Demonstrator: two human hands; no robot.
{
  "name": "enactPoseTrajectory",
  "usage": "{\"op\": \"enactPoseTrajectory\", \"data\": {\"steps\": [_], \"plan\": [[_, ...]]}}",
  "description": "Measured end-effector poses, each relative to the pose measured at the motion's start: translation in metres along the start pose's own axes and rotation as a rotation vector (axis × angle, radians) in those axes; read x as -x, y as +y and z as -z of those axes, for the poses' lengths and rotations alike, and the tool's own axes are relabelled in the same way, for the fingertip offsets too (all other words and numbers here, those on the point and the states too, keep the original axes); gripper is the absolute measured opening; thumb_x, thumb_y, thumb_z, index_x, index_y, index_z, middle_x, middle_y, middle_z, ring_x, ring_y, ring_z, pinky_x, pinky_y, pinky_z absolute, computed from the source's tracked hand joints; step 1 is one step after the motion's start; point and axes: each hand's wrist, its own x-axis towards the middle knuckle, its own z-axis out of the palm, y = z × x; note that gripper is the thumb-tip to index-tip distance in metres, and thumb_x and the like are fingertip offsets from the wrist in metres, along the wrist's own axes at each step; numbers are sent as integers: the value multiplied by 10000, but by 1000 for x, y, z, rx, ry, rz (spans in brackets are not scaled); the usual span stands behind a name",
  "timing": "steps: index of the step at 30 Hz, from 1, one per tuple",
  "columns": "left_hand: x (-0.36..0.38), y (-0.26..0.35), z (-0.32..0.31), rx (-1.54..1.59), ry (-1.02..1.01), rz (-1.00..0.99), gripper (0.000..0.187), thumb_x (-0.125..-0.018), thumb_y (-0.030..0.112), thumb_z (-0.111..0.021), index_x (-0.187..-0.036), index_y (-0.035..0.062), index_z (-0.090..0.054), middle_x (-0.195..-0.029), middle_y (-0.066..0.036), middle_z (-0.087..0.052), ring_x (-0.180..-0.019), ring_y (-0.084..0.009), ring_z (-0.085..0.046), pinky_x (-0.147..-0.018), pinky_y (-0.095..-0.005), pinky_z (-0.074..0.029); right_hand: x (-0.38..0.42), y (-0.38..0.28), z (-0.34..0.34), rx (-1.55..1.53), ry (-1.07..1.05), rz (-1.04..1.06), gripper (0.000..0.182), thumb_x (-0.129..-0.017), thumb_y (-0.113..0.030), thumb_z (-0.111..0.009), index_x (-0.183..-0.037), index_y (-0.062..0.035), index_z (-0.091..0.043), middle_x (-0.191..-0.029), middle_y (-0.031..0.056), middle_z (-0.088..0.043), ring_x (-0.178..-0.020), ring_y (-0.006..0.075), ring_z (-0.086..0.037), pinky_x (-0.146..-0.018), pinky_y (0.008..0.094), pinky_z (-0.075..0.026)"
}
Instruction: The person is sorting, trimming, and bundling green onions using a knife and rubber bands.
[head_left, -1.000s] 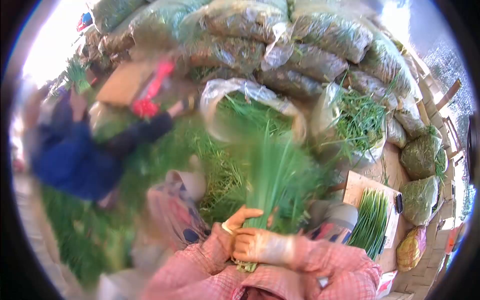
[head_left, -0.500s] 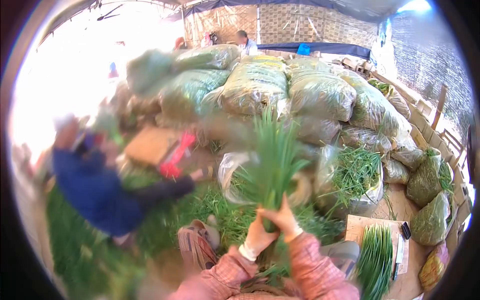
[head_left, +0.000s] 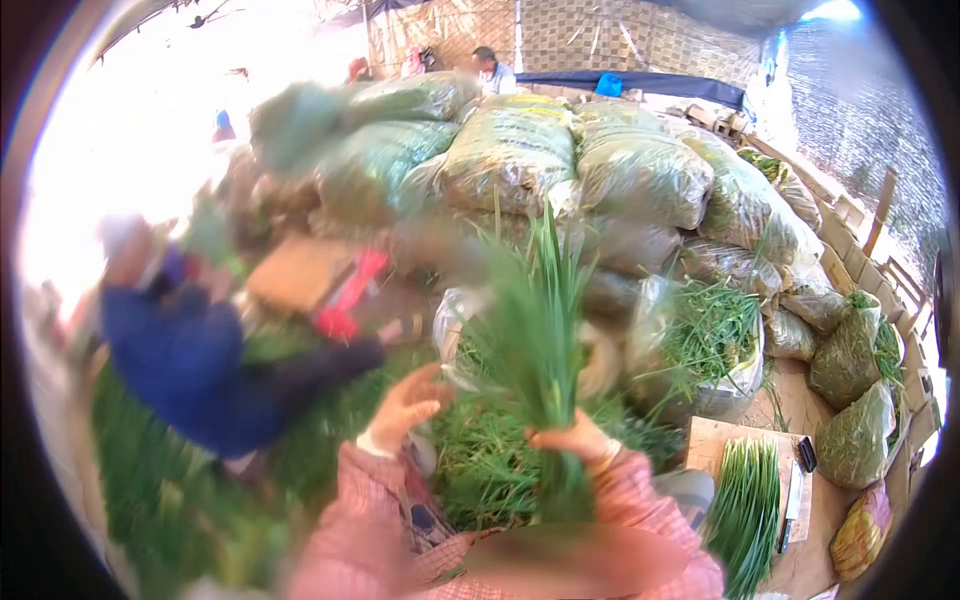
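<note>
Woven-mat walls (head_left: 600, 35) and a dark tarpaulin close off the back of the shed I am watching, with glare washing out the upper left; in front of them a heap of bulging sacks (head_left: 520, 160) packed with cut greens fills the middle of the view, and more of these sacks run down the right side; loose greens cover the ground (head_left: 150, 470) on the left; there a blurred person in a blue top (head_left: 185, 365) crouches, one dark sleeve stretched toward a red thing beside a flat brown board (head_left: 295, 272); two open clear plastic bags (head_left: 715, 345) of greens stand just below the heap, one behind the raised bunch, one to its right; at lower right a wooden board (head_left: 705, 438) carries a neat row of trimmed green stalks (head_left: 745, 505), and a knife (head_left: 797, 490) lies beside them.

Nearest me are pink checked sleeves; the right hand (head_left: 578, 442) is clenched round the lower part of a bunch of long green leaves (head_left: 535, 320), holding it upright in the centre of the view so the tips fan out in front of the sacks; the left hand (head_left: 405, 405) is released, fingers spread, hanging near the bunch on its left without touching it.
</note>
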Motion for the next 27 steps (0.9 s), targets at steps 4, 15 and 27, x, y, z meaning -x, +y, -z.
{"op": "enactPoseTrajectory", "data": {"steps": [4, 15, 27], "plan": [[-39, -24, -20, 333, -192, -253, 768, -764, 270, -687, -1364, 14, -281, -1312, -179, -424, -1175, -297, -456, -992, -414, -355, -10, 15, -4, 27, -206, -67, 581, -693, 44, -695, -1231, -32, -488, -1143, 48, -567, -996, 133, -544, -829, 291, -469], [-71, 11, -88, 477, 28, -7, 238, -907, 222, -524, -948, -10, -564, -644, 23, -417, -616, -122, -422, -690, -296, -428, -13, 58, 24, 91, -302, -259, 516, -663, -69, -763, -1125, -24, -539, -1000, 48, -608, -887, 141, -561, -790, 282, -457], [-75, 19, -108, -580, 66, 158, 342, -953, 250, -397, -1132, -2, -542, -1053, -87, -590, -1027, -131, -510, -884, -324, -415, 86, 141, 112, -32, 564, 93, 615, -805, -216, -663, -1332, -66, -384, -1352, 126, -401, -1248, 247, -368, -1040, 361, -287]]}}
